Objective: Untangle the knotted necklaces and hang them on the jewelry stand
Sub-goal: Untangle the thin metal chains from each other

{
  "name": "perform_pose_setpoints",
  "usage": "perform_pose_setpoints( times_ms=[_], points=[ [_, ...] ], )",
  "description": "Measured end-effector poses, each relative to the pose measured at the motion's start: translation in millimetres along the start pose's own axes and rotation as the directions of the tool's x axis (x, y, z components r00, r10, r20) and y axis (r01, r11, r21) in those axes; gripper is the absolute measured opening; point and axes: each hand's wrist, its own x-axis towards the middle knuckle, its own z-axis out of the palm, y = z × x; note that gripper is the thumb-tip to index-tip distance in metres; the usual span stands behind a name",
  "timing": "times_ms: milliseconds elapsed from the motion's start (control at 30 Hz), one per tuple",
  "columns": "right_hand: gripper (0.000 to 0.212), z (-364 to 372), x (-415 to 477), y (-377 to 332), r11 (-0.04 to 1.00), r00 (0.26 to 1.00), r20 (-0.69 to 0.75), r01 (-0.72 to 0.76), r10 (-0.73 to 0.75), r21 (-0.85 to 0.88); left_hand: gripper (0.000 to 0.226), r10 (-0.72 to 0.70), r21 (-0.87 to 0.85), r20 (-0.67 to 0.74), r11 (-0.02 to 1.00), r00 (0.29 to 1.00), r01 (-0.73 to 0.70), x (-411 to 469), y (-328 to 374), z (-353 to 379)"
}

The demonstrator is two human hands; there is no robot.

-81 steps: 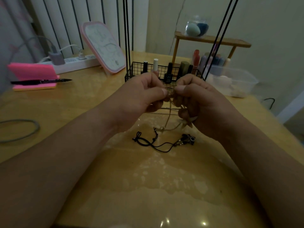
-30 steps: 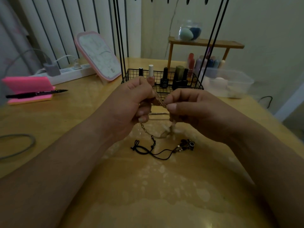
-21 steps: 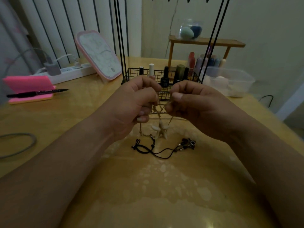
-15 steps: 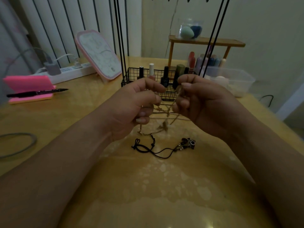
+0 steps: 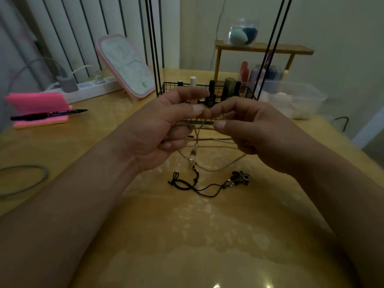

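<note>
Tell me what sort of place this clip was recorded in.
Most likely a home dressing table: nail polish bottles in a wire basket, makeup sponges in a clear jar, and a tilted pink-framed mirror.

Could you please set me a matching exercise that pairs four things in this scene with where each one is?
Things:
1. gold chain
2. black cord necklace
3. black pen
4. makeup sponges

Places:
A. on the wooden shelf
B. on the pink notepad
C. lying on the table, held by nobody
D. pinched between the left hand and the right hand

Pairs: 1-D, 2-C, 3-B, 4-A
</note>
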Motion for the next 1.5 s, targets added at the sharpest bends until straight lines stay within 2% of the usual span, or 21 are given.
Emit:
perform_pose_setpoints(
  times_ms=[233, 467, 700, 800, 900, 1067, 1167, 1333, 1500],
  points=[
    [0.023, 13.5, -3.3, 1.9, 1.0, 0.998, 0.056, 0.004, -0.004, -0.006, 0.03, 0.002, 0.023, 0.034, 1.0, 0.999, -0.003, -0.9, 0.4, 3.0],
    [0.01, 17.8, -0.8, 5.4, 0.999, 1.0, 0.0, 0.03, -0.03, 0.035, 0.031, 0.0, -0.003, 0.044, 1.0, 0.999, 0.0, 0.3, -1.2, 3.9],
    [0.007, 19.6, 1.0, 9.2, 0.999, 0.999, -0.041, 0.035, -0.034, 0.017, 0.034, -0.014, -0.075, 0.061, 0.997, 0.998, 0.019, 2.6, -2.6, 0.8],
    [0.008, 15.7, 3.3, 9.2, 0.988, 1.0, -0.022, -0.01, 0.013, 0.156, 0.035, -0.022, -0.199, 0.128, 0.979, 0.991, 0.047, 3.5, -2.2, -4.2],
    [0.013, 14.1, 3.8, 6.8, 0.951, 0.997, -0.065, -0.02, 0.042, 0.307, 0.038, -0.009, -0.319, 0.207, 0.945, 0.978, 0.076, 3.8, -2.4, -7.4],
    [0.014, 12.3, 4.3, 3.3, 0.904, 0.993, -0.108, 0.005, 0.046, 0.428, 0.048, 0.002, -0.333, 0.26, 0.939, 0.966, 0.087, 4.7, -4.8, -8.2],
    [0.011, 10.7, 4.6, 5.0, 0.917, 0.994, -0.093, -0.014, 0.056, 0.399, 0.048, 0.007, -0.269, 0.228, 0.962, 0.974, 0.056, 5.0, -5.7, -6.3],
    [0.011, 12.7, 3.6, 7.3, 0.984, 0.992, -0.096, -0.065, 0.082, 0.167, 0.048, 0.024, -0.193, 0.157, 0.981, 0.987, 0.007, 3.7, -2.7, -5.5],
    [0.012, 12.6, 3.6, 7.8, 0.99, 0.991, -0.12, -0.041, 0.058, 0.137, 0.049, 0.042, -0.099, 0.123, 0.995, 0.992, -0.03, 2.6, 0.3, -5.4]
  ],
)
